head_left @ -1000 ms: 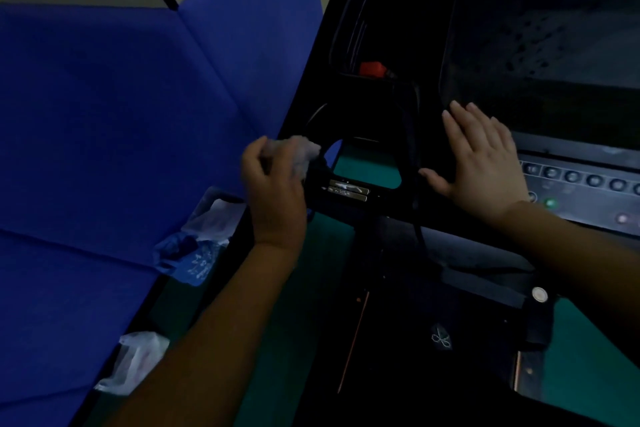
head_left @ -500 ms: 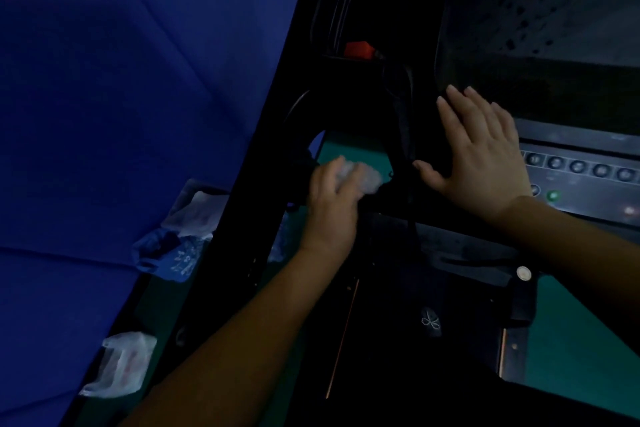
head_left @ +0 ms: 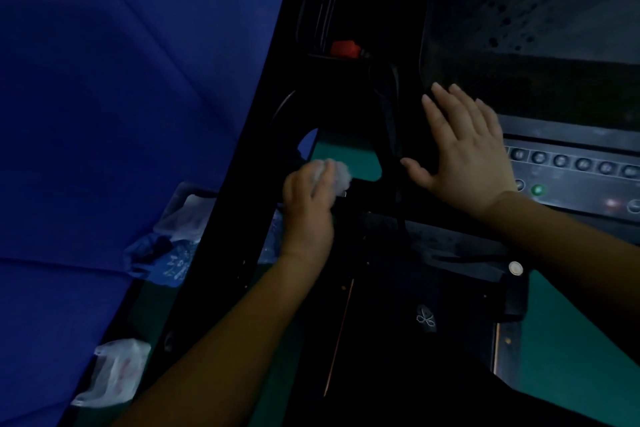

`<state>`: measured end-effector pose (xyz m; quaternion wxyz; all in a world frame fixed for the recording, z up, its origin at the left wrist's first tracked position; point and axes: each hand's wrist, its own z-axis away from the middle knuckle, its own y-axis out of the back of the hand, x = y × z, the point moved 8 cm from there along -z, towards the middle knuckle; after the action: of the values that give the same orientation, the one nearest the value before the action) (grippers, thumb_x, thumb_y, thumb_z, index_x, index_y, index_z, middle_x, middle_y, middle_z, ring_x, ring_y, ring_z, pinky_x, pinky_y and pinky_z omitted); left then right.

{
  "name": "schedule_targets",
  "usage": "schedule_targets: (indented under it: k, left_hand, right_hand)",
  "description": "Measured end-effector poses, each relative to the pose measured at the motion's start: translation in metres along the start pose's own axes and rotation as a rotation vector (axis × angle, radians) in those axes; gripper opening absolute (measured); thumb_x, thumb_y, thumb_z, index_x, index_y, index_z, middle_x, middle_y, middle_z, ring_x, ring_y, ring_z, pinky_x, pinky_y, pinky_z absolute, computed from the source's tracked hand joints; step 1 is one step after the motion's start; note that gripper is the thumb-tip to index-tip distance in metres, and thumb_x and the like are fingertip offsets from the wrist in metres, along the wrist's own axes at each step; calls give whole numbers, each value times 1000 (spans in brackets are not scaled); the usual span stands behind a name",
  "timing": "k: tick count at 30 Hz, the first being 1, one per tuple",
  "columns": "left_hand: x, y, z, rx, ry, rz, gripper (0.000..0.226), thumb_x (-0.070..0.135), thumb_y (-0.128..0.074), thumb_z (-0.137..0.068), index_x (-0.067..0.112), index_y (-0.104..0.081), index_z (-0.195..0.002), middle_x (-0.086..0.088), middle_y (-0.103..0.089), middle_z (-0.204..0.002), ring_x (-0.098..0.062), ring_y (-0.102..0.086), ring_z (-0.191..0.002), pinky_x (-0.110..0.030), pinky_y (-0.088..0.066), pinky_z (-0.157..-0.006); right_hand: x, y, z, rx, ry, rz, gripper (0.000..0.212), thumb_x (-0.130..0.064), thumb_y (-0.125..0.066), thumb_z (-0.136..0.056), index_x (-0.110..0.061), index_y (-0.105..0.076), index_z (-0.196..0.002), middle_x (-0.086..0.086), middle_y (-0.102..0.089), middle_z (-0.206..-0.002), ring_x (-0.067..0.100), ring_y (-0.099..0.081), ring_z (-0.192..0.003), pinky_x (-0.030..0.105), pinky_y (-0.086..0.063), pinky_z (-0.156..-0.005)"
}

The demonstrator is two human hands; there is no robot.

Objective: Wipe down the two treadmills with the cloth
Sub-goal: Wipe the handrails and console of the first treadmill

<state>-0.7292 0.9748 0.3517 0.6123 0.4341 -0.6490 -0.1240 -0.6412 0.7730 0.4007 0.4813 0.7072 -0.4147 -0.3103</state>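
Head view shows you leaning over one treadmill console in dim light. Your left hand has its fingers curled round a bunched white cloth, which pokes out just beyond the fingertips and is pressed against the dark handlebar frame at the console's left edge. Balling the cloth like this looks meant to put firm pressure on a narrow bar rather than spread it over a flat panel.

Your right hand lies flat with its fingers straight and slightly spread, holding nothing, palm down on the console's dark surface just left of the row of round buttons and the green light; the fingertips reach the lower left corner of the dark screen. It seems to be there to brace you while the other hand scrubs, and it sits clear of the buttons, which likely avoids pressing one by accident.

Up beyond the cloth-holding fingers is a red safety key, with a dark strap hanging between your two hands. Left of those fingers, past the frame, crumpled plastic bags lie against the blue wall padding.

Judging by this, you are mid-wipe on the frame; the screen looks speckled, so it probably needs attention, and a second treadmill is not in view
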Motion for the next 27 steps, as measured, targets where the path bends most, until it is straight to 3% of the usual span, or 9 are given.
schedule_targets:
  k: [2,4,6,9,11,15,21,25,27]
  left_hand:
    - [-12,3,2,-7,158,6,25,41,-44,-100,42,-51,-124,10,-39,-132,-4,-41,-120,-18,-40,-95]
    - [-4,-2,17,30,148,-44,35,28,-36,-102,33,-49,-135,0,-37,-141,-14,-31,-128,-29,-32,-107]
    - [18,-21,37,-36,155,61,36,29,-36,-103,25,-50,-136,-4,-40,-142,-19,-31,-130,-32,-30,-109]
    - [41,-33,62,-157,222,262,41,47,-38,-101,27,-51,-134,15,-43,-127,1,-37,-122,-12,-34,-100]
    - [31,-27,71,-97,298,367,38,31,-44,-101,18,-49,-136,17,-41,-120,15,-44,-106,1,-33,-87]
    - [-9,-24,93,121,638,484,46,23,-45,-101,18,-37,-146,-3,-43,-142,-8,-47,-122,-18,-38,-97]
    - [11,-78,66,208,884,680,43,28,-41,-102,9,-40,-141,-8,-51,-136,-20,-54,-119,-28,-41,-101]
    - [25,-89,79,162,858,658,40,28,-41,-102,8,-44,-137,-10,-54,-133,-20,-55,-118,-30,-42,-102]
    - [17,-77,77,198,881,661,38,27,-40,-103,6,-47,-133,-10,-58,-127,-18,-57,-110,-27,-43,-93]
  right_hand:
    - [0,0,0,3,0,1,82,-57,-46,-85,-8,-27,-149,12,-24,-157,28,-19,-146,47,-16,-118]
    - [0,-1,0,-1,-1,3,82,-57,-46,-85,-8,-27,-149,11,-24,-157,28,-19,-146,47,-16,-118]
    - [0,-1,0,-3,-1,2,83,-57,-46,-85,-8,-26,-149,12,-23,-157,28,-18,-146,47,-15,-118]
    - [0,-1,0,-12,7,-8,83,-56,-49,-85,-8,-26,-149,12,-22,-157,28,-17,-146,47,-14,-119]
    - [0,-1,0,-18,11,-13,83,-55,-52,-86,-7,-25,-149,13,-22,-157,29,-17,-146,47,-14,-119]
    - [-1,-1,0,-23,20,-7,83,-55,-50,-87,-7,-24,-149,14,-21,-157,30,-16,-146,47,-12,-119]
    - [-1,-1,1,-13,39,-22,81,-54,-51,-89,-6,-25,-149,16,-22,-157,31,-15,-147,46,-10,-119]
    - [-1,-1,1,-6,49,-32,80,-54,-49,-89,-7,-24,-149,16,-20,-157,31,-14,-147,46,-9,-119]
    - [-1,-1,1,-5,51,-38,80,-54,-49,-90,-7,-23,-149,16,-20,-157,31,-13,-147,46,-8,-119]
